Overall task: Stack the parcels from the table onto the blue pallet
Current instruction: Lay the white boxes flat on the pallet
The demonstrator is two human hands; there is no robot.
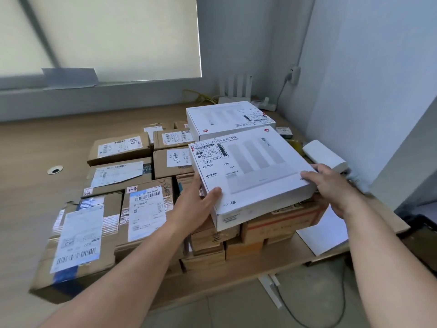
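Since the white box (253,171) is wide and flat, the left hand (196,204) and right hand (331,185) each grip an opposite edge, thumbs on top, steadying it atop the right end of the cardboard parcels (160,166).

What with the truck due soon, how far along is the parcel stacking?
Done: cannot tell, as the blue pallet is out of view. In hand: the left hand and right hand hold the flat white cardboard router box by opposite edges, above the pile. Left: a second white box and many brown cardboard parcels on the wooden table.
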